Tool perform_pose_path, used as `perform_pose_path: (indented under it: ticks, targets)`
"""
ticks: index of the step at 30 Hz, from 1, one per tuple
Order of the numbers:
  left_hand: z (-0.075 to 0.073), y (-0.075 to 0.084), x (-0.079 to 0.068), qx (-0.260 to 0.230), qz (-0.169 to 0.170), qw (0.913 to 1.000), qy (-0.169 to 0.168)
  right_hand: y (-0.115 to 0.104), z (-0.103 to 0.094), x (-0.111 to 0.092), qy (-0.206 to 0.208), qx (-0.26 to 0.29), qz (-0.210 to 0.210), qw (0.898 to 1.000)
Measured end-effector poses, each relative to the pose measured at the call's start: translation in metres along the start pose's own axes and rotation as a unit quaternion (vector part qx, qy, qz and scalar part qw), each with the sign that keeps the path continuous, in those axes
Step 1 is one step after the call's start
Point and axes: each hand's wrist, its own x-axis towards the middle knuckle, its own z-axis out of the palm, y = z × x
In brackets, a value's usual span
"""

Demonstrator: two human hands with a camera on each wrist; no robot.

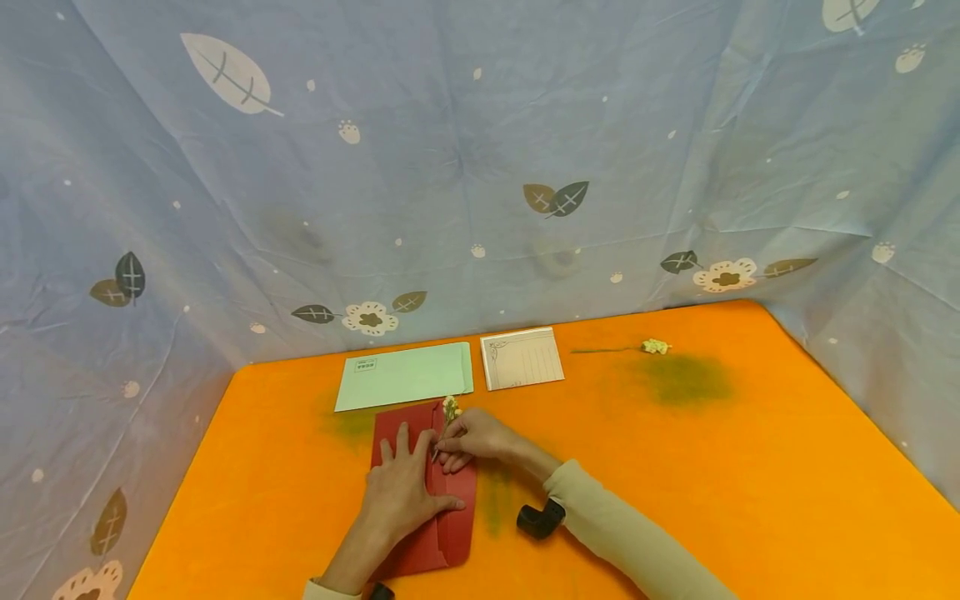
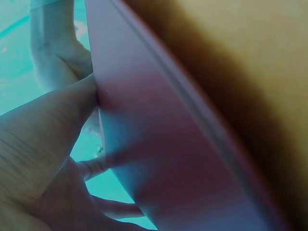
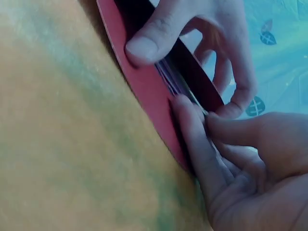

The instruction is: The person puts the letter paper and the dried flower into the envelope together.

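Note:
A red envelope (image 1: 408, 550) lies with its flap side facing up under my left hand (image 1: 401, 492). The left fingers are spread over its body and the thumb presses on the flap (image 3: 139, 86), with the mouth gaping between. Edges of paper show inside that opening in the right wrist view. My right hand (image 1: 472, 437) pinches the thin stem of a small pale-yellow flower (image 1: 451, 407) at the envelope's mouth. The flower head points away from me, just past the right fingers. In the left wrist view, the left thumb rests against the envelope (image 2: 159, 134).
Behind the red envelope lie a pale green envelope (image 1: 405, 377) and a white lined card (image 1: 522, 358). A second stemmed yellow flower (image 1: 655, 346) lies farther right on the orange cloth (image 1: 712, 475). A patterned blue curtain (image 1: 465, 167) stands around the table's back and sides.

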Motion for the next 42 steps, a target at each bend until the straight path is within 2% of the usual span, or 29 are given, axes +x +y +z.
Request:
perform_pose_path:
  ticks: [3, 5, 13, 18, 23, 27, 32, 36, 39, 42]
  targets:
    - [0.000, -0.001, 0.000, 0.002, 0.002, 1.0000, 0.002, -0.001, 0.003, -0.001, -0.038, -0.004, 0.005, 0.999]
    - [0.000, -0.001, 0.000, 0.003, 0.006, 1.0000, 0.003, -0.002, 0.005, -0.001, -0.049, 0.001, 0.010, 0.999]
    - [0.001, -0.001, -0.001, -0.002, 0.014, 0.9998, 0.012, -0.002, 0.009, -0.005, -0.038, 0.027, 0.039, 0.998]
    - [0.001, 0.000, -0.001, 0.000, 0.014, 0.9998, 0.012, -0.005, 0.011, -0.006, -0.036, -0.005, 0.031, 0.999]
    - [0.001, 0.000, -0.001, -0.001, 0.013, 0.9998, 0.015, -0.008, 0.012, -0.005, -0.058, -0.051, 0.028, 0.997]
    - [0.000, 0.000, -0.002, 0.001, 0.017, 0.9996, 0.022, -0.008, 0.013, -0.003, -0.070, -0.066, 0.026, 0.995]
    - [0.000, -0.001, -0.002, 0.005, 0.021, 0.9994, 0.029, -0.009, 0.017, -0.002, -0.048, -0.080, 0.037, 0.995]
    - [0.000, -0.001, -0.002, 0.006, 0.020, 0.9995, 0.025, -0.009, 0.022, -0.004, 0.003, -0.083, 0.039, 0.996]
    - [0.000, -0.001, -0.002, 0.008, 0.018, 0.9996, 0.020, -0.009, 0.025, -0.008, 0.044, -0.062, 0.035, 0.997]
    - [0.000, -0.001, -0.001, 0.009, 0.015, 0.9997, 0.015, -0.009, 0.022, -0.013, 0.063, -0.030, 0.038, 0.997]
